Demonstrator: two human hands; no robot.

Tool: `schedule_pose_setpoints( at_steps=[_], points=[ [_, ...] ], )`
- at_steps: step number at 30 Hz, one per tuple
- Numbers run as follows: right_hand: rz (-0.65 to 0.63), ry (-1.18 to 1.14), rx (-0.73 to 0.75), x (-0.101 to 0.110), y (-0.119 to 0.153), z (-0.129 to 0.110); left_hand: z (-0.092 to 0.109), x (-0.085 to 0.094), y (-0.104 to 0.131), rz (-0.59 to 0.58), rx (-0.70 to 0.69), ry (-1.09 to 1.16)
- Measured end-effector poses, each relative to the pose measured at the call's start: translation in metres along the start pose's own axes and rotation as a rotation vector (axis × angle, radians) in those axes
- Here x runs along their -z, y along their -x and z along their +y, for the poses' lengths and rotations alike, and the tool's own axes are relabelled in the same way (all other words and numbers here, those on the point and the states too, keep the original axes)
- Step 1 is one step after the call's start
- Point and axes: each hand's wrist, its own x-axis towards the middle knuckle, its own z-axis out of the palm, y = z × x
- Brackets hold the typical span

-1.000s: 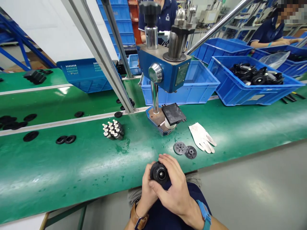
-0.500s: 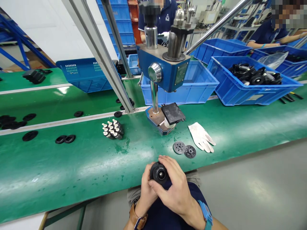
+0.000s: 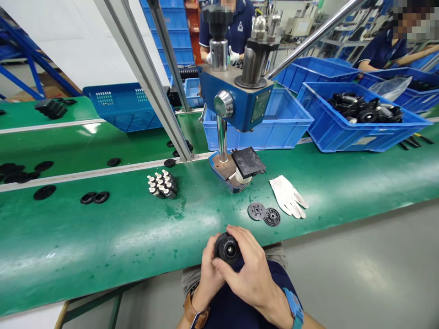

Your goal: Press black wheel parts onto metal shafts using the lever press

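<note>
A round black plastic part point(image 3: 229, 249) with a stepped hub and a small bright centre is held between both hands, close to my body at the table's front edge. My left hand point(image 3: 210, 269) is closed around its left side and underside, its fingers partly hidden. Around the right and far rim curl the fingers of my right hand point(image 3: 247, 269), with the thumb across the near side. Beyond the hands lie two black discs, a smooth-faced one point(image 3: 256, 211) and a ribbed one point(image 3: 272, 217). Beside them rests a white glove point(image 3: 288, 196).
A blue hand press point(image 3: 236, 98) stands on the green table point(image 3: 137, 242), a black plate point(image 3: 248, 162) on its base. White-tipped black parts point(image 3: 162, 184) cluster left. Behind are blue bins, one bin point(image 3: 363, 135) full of black parts. Two co-workers sit beyond; a metal post point(image 3: 147, 82) rises left.
My hands keep the same grip on the round black part. The view has shifted slightly. Behind the press, a co-worker's gloved hands have moved.
</note>
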Motion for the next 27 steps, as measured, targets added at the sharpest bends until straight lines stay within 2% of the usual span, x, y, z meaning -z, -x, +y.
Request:
schedule_pose_setpoints(
  at_steps=[13,18,20,23,25,27],
  points=[
    [-0.048,-0.038,-0.075,-0.001,0.008,0.005,0.004,-0.005,0.003,-0.005,0.126,0.138],
    [-0.043,-0.104,0.007,0.021,-0.002,0.016,0.003,-0.002,0.001,-0.083,0.101,0.106],
    [-0.089,-0.152,0.032,0.034,-0.012,0.019,0.006,0.002,0.000,-0.145,0.064,0.030],
    [-0.232,-0.250,0.056,0.046,-0.025,0.021,0.015,0.007,-0.003,-0.227,-0.060,-0.106],
    [-0.309,-0.326,0.051,0.047,-0.029,0.022,0.024,0.009,-0.004,-0.263,-0.150,-0.200],
    [-0.322,-0.414,0.003,0.041,-0.029,0.023,0.034,0.011,-0.005,-0.292,-0.216,-0.288]
  ],
)
